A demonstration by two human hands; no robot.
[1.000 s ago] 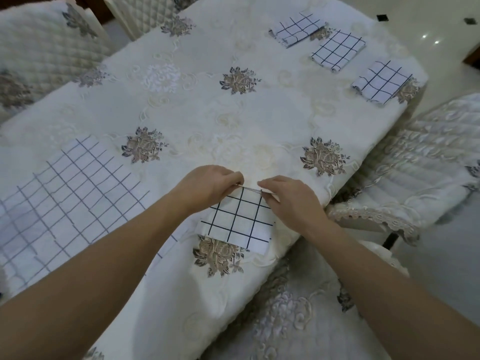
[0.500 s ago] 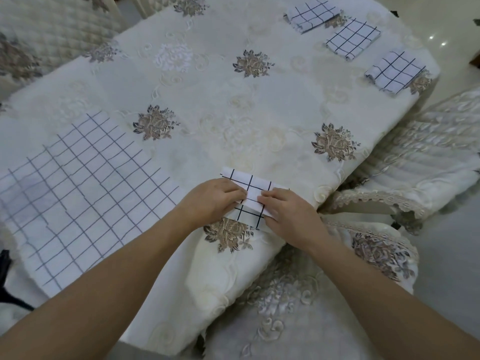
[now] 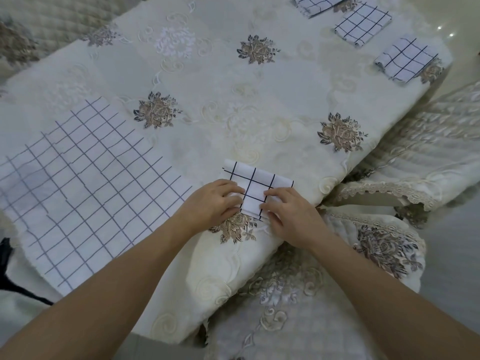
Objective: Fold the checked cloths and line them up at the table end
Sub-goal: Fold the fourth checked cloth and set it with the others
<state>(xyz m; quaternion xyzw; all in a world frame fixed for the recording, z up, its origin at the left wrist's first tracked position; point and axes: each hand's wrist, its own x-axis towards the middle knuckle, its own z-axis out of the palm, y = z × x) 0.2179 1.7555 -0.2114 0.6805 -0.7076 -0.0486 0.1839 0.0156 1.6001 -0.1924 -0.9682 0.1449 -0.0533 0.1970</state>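
My left hand [image 3: 215,201] and right hand [image 3: 288,214] are both on the small folded checked cloth [image 3: 255,183], which lies at 6 o'clock on the embroidered tablecloth [image 3: 220,87], very near the table edge. The left fingers are bent and close together and pinch the cloth's left side. The right fingers lie together on its right side, but I cannot tell if they pinch or only press. Three folded cloths [image 3: 363,26] already make a row at 1 o'clock, at the far end. A pile of unfolded checked cloths [image 3: 85,183] lies flat at 9 o'clock. I think the risk is in the lift: if I take only the top layer, the folds may open. The tablecloth hangs loose here, so a drag could pull it and disturb the row.
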